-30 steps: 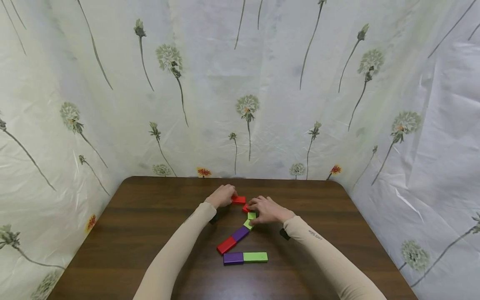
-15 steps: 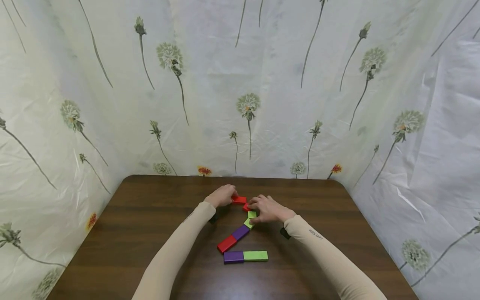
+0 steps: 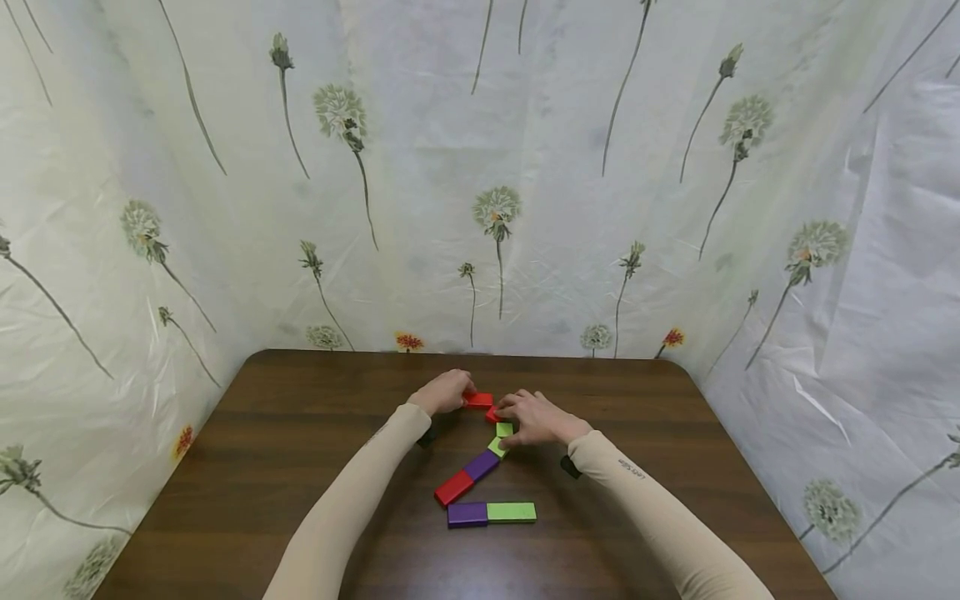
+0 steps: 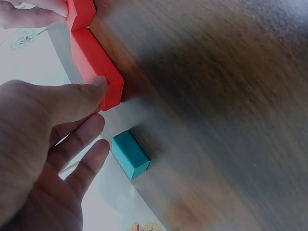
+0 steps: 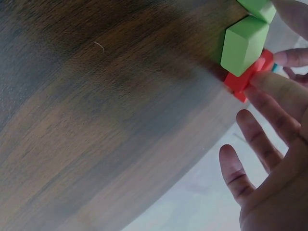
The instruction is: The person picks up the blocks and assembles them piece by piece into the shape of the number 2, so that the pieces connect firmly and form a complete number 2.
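At the far part of the table, my left hand (image 3: 444, 392) pinches a long red block (image 3: 478, 400) near its left end; the left wrist view shows the thumb on the red block (image 4: 98, 62). My right hand (image 3: 536, 419) is spread beside the chain, its index finger on a smaller red block (image 3: 492, 414) that meets the long one at an angle. Its thumb lies by the lower of two green blocks (image 3: 497, 447). The right wrist view shows the other fingers of the right hand (image 5: 274, 144) extended, touching nothing.
A purple block (image 3: 482, 466) and a red block (image 3: 453, 488) carry the chain nearer. In front lie another purple block (image 3: 467, 515) and a long green block (image 3: 512, 512), end to end. A teal block (image 4: 131, 154) stands beyond the left hand, near the table's far edge.
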The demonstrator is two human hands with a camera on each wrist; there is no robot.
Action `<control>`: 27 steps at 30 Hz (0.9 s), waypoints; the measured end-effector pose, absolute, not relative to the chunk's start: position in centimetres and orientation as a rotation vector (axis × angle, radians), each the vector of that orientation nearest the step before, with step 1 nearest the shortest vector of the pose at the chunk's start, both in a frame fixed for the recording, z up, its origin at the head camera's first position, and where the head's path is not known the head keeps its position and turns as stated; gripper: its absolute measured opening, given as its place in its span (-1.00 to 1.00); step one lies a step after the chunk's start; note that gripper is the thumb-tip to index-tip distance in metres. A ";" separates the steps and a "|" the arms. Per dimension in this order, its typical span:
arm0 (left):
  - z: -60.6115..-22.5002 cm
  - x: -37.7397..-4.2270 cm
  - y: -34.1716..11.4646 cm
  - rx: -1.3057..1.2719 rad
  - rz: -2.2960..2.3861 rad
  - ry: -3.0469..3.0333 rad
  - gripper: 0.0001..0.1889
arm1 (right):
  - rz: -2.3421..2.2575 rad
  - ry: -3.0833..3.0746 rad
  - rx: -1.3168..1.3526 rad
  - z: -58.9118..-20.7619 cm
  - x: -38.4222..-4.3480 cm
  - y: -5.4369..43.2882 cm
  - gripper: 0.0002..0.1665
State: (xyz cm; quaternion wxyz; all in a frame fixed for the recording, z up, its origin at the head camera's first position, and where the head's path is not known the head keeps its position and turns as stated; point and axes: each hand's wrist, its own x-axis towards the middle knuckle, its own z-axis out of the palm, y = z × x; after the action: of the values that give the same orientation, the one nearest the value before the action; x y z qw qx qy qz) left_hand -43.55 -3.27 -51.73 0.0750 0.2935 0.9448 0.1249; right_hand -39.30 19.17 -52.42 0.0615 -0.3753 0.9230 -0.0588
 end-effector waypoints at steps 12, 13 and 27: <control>-51.9 -43.7 -3.3 0.882 0.372 2.823 -0.73 | -0.172 2.796 -1.164 -52.3 -39.2 19.2 -0.30; -51.9 -43.7 -3.3 0.886 0.371 2.822 -0.73 | -0.168 2.796 -1.161 -52.3 -39.2 19.2 -0.30; -52.1 -43.9 -3.3 0.923 0.388 2.819 -0.75 | -0.174 2.787 -1.154 -52.1 -39.1 19.1 -0.29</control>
State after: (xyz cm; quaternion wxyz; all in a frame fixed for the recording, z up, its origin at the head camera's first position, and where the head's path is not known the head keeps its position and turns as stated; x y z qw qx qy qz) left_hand -43.92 -3.32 -52.15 0.0750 0.3076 0.9397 0.1293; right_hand -39.08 19.13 -52.14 0.0601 -0.3811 0.9208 -0.0574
